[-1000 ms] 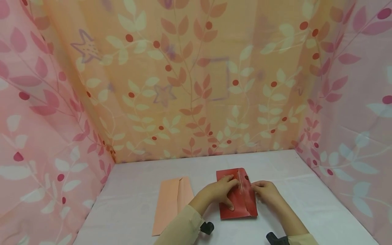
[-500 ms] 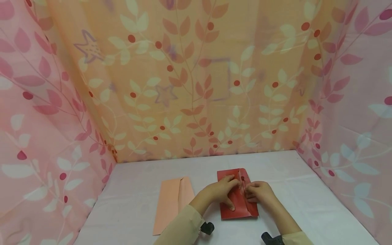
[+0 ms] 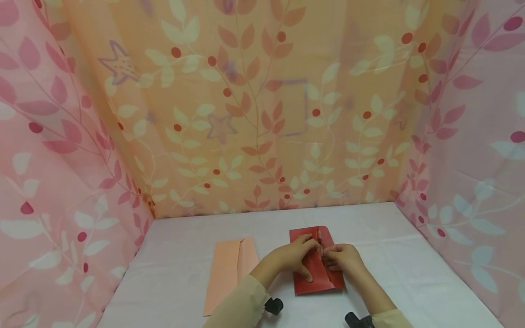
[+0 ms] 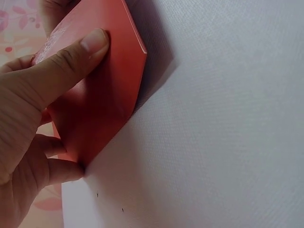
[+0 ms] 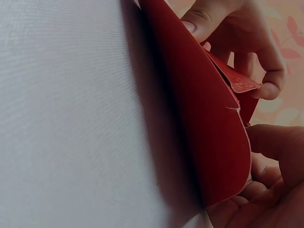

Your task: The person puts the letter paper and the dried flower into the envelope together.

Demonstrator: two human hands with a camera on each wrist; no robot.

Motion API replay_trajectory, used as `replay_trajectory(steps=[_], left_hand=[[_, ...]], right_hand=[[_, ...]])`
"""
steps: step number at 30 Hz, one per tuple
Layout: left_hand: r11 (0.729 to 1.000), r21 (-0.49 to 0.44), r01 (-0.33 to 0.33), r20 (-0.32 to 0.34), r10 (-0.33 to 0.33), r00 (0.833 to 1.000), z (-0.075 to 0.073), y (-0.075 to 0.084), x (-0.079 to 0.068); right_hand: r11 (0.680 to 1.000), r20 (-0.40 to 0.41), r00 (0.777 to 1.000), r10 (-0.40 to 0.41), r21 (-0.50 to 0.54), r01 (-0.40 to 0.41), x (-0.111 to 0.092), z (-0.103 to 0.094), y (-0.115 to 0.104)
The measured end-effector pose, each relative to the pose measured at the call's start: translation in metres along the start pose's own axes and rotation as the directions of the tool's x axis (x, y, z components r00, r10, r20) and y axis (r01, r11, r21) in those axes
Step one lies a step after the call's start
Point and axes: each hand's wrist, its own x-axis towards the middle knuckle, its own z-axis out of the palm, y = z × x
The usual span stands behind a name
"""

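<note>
A red paper envelope rests on the white table with its long opening toward the right, tilted up in the wrist views. My left hand grips it, the thumb spread over its face and fingers at the lifted edge of the pocket. My right hand has curled fingers at the opening, over the flap. At its fingertips is a small dark reddish thing, mostly hidden; its kind is unclear.
A peach envelope lies on the white table to the left, partly behind my left sleeve. Patterned curtains enclose the table at the back and both sides.
My right hand has moved left from beside the envelope's right edge onto its opening, the small dark thing shifting left with it. My left hand keeps its hold.
</note>
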Motion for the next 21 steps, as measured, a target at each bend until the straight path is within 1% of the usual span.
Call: replay_trajectory(steps=[6, 9, 14, 17, 21], left_hand=[[1.000, -0.003, -0.021, -0.005, 0.021, 1.000, 0.003, 0.003, -0.004], [1.000, 0.008, -0.017, -0.012, 0.017, 1.000, 0.004, 0.000, -0.003], [1.000, 0.007, -0.014, -0.020, 0.014, 1.000, 0.001, 0.000, -0.003], [1.000, 0.008, -0.016, -0.022, 0.016, 1.000, 0.000, 0.000, -0.003], [1.000, 0.019, -0.022, -0.023, 0.022, 0.999, 0.000, -0.001, -0.003]], right_hand=[[0.998, -0.017, 1.000, -0.007, -0.063, 0.006, -0.002, 0.003, 0.006], [0.998, -0.016, 1.000, -0.008, -0.069, 0.007, -0.003, 0.005, 0.002], [0.994, -0.019, 0.999, -0.033, -0.110, 0.030, -0.001, 0.009, -0.004], [0.993, -0.011, 0.998, -0.056, -0.108, 0.054, 0.001, 0.012, -0.004], [0.988, -0.004, 0.998, -0.065, -0.139, 0.064, 0.003, 0.014, -0.002]])
